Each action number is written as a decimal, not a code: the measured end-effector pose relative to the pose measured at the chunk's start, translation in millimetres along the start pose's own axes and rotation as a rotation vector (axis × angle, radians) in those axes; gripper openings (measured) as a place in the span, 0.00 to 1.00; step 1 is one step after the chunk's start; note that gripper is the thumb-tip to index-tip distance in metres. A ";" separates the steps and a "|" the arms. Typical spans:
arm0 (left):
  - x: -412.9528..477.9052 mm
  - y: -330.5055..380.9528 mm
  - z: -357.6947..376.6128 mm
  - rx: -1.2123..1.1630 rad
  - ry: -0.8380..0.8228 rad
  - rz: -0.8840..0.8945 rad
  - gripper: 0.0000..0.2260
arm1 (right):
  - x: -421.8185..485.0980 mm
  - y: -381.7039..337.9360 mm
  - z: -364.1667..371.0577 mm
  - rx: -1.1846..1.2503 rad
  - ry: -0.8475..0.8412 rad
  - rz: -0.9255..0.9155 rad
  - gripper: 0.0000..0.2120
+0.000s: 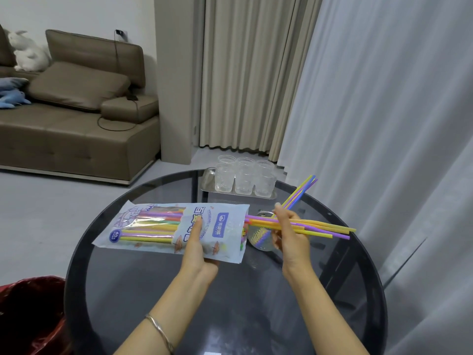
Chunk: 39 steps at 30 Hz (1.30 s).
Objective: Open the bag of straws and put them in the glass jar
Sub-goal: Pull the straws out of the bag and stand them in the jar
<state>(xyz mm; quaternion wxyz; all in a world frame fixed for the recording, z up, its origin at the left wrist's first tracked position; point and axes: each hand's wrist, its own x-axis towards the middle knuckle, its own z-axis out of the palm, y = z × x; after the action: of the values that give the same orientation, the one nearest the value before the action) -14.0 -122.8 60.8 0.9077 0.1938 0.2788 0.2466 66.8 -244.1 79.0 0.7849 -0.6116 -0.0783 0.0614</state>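
Observation:
My left hand [198,248] grips the white bag of straws [143,226] from below, thumb on top, and holds it level over the round black glass table [158,285]. The bag's right end is open, and coloured straws [322,230] stick out of it to the right. My right hand [288,233] is closed around several of these straws just past the opening. A few straws [303,189] held in the same hand point up and to the right. The glass jar [259,239] stands on the table behind my right hand, partly hidden by the hand and the straws.
A metal tray [207,187] with several clear glasses [244,179] stands at the table's far edge. A red-lined bin [28,311] sits at the lower left beside the table. A brown sofa [76,119] is at the far left and curtains hang to the right.

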 end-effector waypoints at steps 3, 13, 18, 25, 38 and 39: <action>1.8 -7.9 0.5 0.006 -0.014 -0.037 0.05 | -2.5 6.2 7.8 -0.045 -0.035 -0.017 0.06; 12.0 8.2 5.8 -0.037 0.048 0.009 0.04 | 27.8 -8.2 -13.0 0.002 0.193 -0.079 0.17; 19.0 6.0 10.1 0.028 0.014 0.043 0.02 | 38.5 -8.1 -21.4 -0.008 0.148 -0.102 0.17; 23.3 -10.3 12.5 0.066 0.038 -0.002 0.03 | 39.9 -1.8 -16.7 -0.102 0.060 -0.101 0.18; 52.7 -2.9 11.8 0.042 0.081 0.039 0.02 | 114.4 -33.4 -63.6 -0.379 0.232 -0.247 0.18; 54.5 -3.2 11.0 0.044 0.082 0.035 0.03 | 121.9 -34.1 -64.4 -0.407 0.219 -0.268 0.18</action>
<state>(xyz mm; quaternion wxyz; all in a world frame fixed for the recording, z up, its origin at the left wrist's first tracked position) 33.1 -97.4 45.3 0.8864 0.2085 0.3178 0.2641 199.1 -290.2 102.5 0.6505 -0.7441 -0.0839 -0.1269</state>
